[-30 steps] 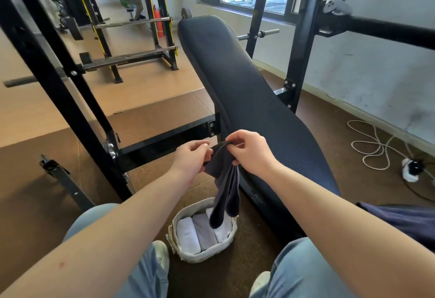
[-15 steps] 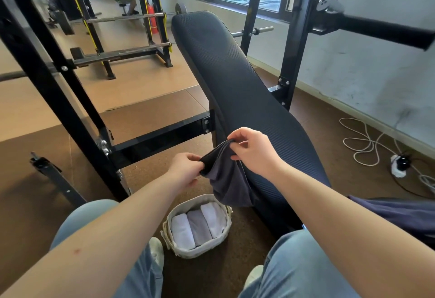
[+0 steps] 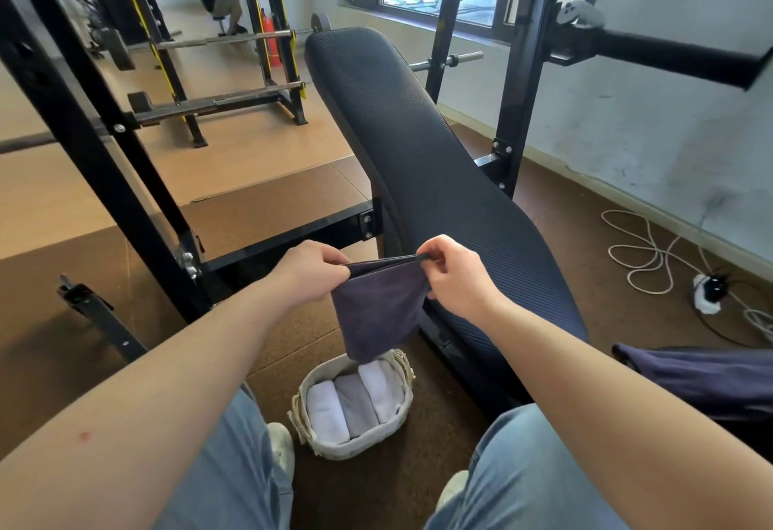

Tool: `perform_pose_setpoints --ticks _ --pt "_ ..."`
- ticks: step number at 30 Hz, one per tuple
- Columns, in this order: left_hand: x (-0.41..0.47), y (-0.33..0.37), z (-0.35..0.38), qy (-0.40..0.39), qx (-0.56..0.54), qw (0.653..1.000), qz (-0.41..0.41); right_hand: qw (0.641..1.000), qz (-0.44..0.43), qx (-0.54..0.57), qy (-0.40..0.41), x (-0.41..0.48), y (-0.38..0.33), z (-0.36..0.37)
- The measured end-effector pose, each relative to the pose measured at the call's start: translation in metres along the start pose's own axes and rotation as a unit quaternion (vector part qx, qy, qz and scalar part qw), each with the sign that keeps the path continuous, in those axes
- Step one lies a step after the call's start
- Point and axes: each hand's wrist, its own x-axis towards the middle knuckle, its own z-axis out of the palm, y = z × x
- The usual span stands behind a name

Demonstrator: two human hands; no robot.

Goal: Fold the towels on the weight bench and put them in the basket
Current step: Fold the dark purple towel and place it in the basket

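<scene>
Your left grip (image 3: 310, 274) and right grip (image 3: 456, 275) each pinch an upper corner of the dark towel (image 3: 378, 307). It is folded double and hangs flat just above the basket (image 3: 355, 452) on the floor. Three rolled towels (image 3: 356, 404) fill the basket. The worktop (image 3: 418, 144) rises behind, and another dark towel (image 3: 702, 379) lies at far right.

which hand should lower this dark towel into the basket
Probably the left. Both hands pinch the top edge of the dark towel, but the left hand hangs nearer above the basket, while the right hand is over by the weight bench, farther to the side.
</scene>
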Motion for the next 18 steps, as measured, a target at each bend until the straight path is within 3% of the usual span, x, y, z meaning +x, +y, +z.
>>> perform_pose_setpoints --ticks 4,7,10,13,15,18 --pt "0.001 -0.017 0.004 -0.07 -0.146 0.987 -0.024 0.987 0.094 0.122 -0.054 -0.002 -0.001 0.01" --pt "0.0 -0.03 0.011 -0.109 -0.225 0.967 -0.048 0.976 0.117 0.177 -0.049 -0.001 0.007 0.02" --pt "-0.004 -0.048 0.014 -0.162 -0.197 0.966 -0.038 0.965 0.146 0.212 -0.053 -0.001 0.023 0.024" --pt "-0.006 -0.065 0.023 -0.117 -0.07 0.99 -0.019 0.935 0.187 0.278 -0.118 -0.005 0.041 0.026" --pt "-0.004 -0.069 0.032 -0.076 -0.112 0.99 -0.042 0.926 0.197 0.289 -0.14 -0.008 0.05 0.03" --pt "-0.002 -0.07 0.043 -0.095 -0.22 0.967 -0.09 0.912 0.228 0.318 -0.125 -0.013 0.056 0.037"
